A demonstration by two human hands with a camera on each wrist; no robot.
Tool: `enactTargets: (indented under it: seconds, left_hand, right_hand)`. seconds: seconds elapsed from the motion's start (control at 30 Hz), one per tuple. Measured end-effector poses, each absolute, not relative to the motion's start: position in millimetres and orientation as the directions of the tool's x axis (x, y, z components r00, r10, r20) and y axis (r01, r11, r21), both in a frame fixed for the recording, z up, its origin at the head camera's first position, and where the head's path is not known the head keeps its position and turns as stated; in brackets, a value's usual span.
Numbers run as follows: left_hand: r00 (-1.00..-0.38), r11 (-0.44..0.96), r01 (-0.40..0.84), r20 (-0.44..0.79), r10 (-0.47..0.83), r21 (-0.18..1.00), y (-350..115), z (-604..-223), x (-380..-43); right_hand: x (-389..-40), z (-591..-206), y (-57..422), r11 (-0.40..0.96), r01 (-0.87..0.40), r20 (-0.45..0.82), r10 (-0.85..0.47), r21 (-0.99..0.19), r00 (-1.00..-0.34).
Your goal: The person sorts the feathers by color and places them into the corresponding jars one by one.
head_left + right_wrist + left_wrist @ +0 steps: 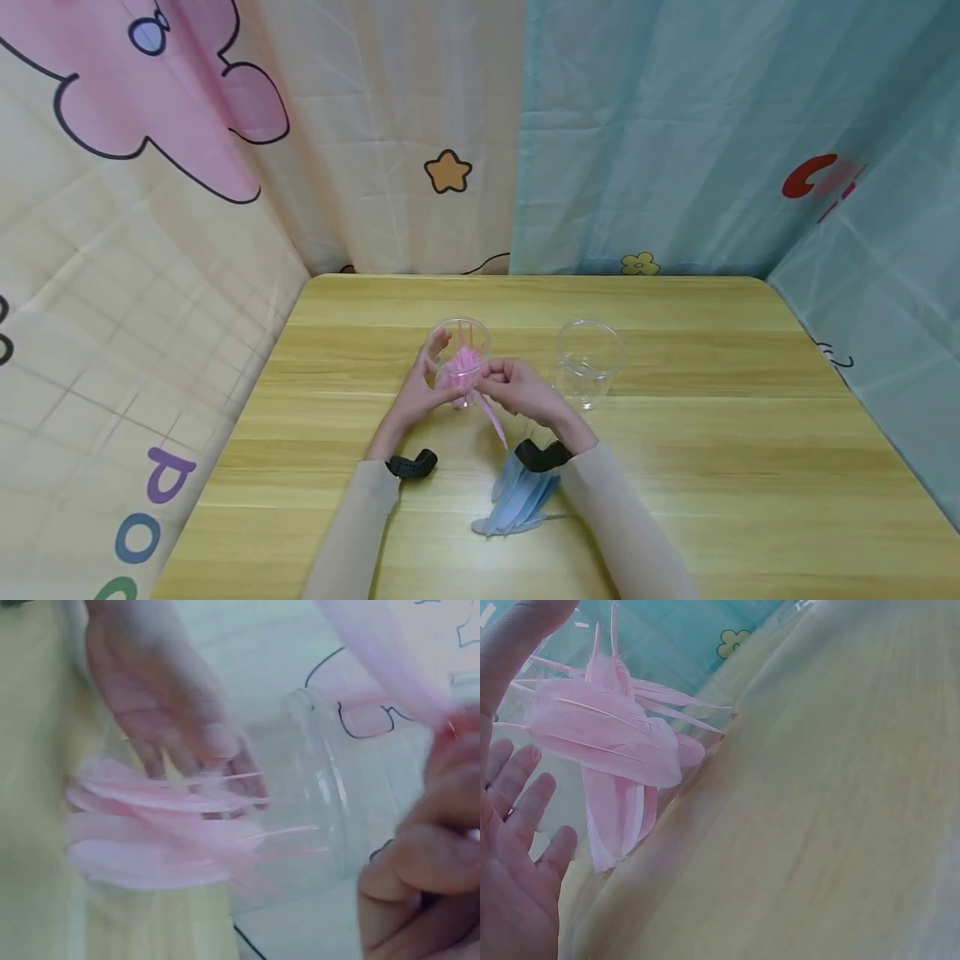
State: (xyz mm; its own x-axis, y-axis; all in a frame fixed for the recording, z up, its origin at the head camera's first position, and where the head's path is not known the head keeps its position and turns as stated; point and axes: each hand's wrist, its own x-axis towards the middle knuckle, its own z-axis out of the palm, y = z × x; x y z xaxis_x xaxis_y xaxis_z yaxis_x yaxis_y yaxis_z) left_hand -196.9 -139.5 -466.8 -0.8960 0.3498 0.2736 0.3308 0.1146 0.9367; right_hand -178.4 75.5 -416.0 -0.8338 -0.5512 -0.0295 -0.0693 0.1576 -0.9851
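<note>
My left hand (414, 395) holds a clear plastic cup (327, 776), thumb on the near side and fingers behind it. Inside stand several pink feathers (604, 731), their thin quills pointing up toward the rim. Just right of this cup, my right hand (522, 392) pinches one pink feather (386, 664) by its quill end between thumb and forefinger. That feather slants down outside the cup, its tip close to a pile of blue feathers (517, 500) on the table, below the right wrist.
A second clear cup (588, 379), with nothing visible inside, stands to the right of my right hand. Everything rests on a wooden table (750, 467). Printed curtains (390, 125) hang behind the table and along its sides.
</note>
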Motion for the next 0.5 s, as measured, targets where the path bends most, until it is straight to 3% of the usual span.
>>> enactTargets:
  seconds: [0.2, 0.33, 0.5]
  left_hand:
    - [-0.905, 0.122, 0.3, 0.241, 0.352, 0.946, -139, -467, -197]
    - [-0.905, 0.13, 0.299, 0.238, 0.354, 0.945, -138, -467, -197]
    - [-0.904, 0.13, 0.307, 0.246, 0.35, 0.943, -138, -466, -197]
  right_hand:
    - [-198, -392, 63, -0.081, -0.221, 0.232, -0.185, -0.972, -0.955]
    - [-203, -376, 48, -0.111, -0.418, 0.418, 0.019, -0.902, -0.908]
    - [-196, -360, 31, -0.096, -0.523, 0.519, 0.061, -0.847, -0.853]
